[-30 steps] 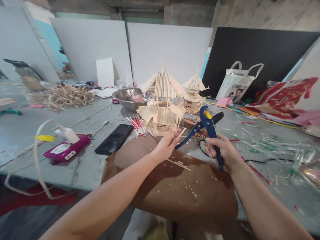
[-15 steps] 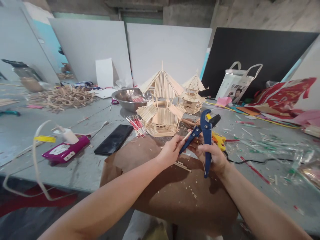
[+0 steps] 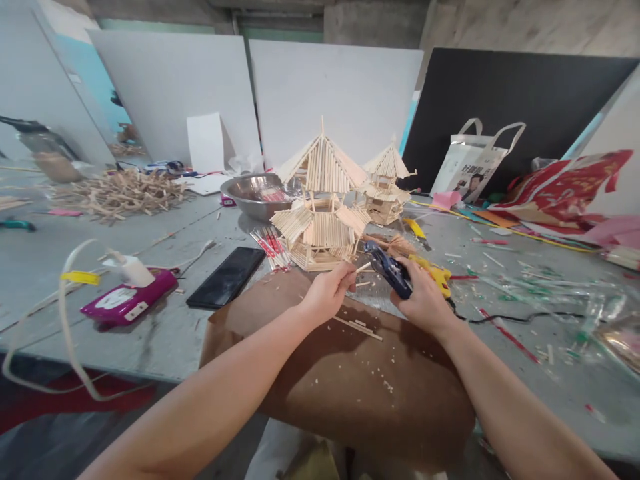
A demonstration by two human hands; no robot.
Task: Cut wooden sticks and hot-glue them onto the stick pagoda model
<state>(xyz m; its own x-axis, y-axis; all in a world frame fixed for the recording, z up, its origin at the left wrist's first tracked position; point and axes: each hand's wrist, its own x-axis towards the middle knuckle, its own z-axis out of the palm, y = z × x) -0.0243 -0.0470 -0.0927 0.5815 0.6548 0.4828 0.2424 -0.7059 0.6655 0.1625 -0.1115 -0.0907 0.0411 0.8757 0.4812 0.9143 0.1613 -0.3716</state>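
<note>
Pinched in the fingers of my left hand is a thin wooden stick, its free end pointing at the cutter. My right hand is wrapped round a blue hand-held pipe cutter, seen edge-on; whether its jaw touches the stick I cannot tell. Below both hands lies a brown paper sheet with pale chips and a few loose sticks. Just beyond the left hand stands a two-tiered pavilion model made of sticks. A yellow glue gun lies behind the right hand.
A smaller stick model and a metal bowl stand at the back. To the left are a black phone, a purple power strip with a looping cable and a stick pile. Plastic wrappers litter the right side.
My right hand has turned the pipe cutter from upright to edge-on, and its spread handles have come together. My left hand no longer touches the cutter's handle and has shifted slightly left with the stick.
</note>
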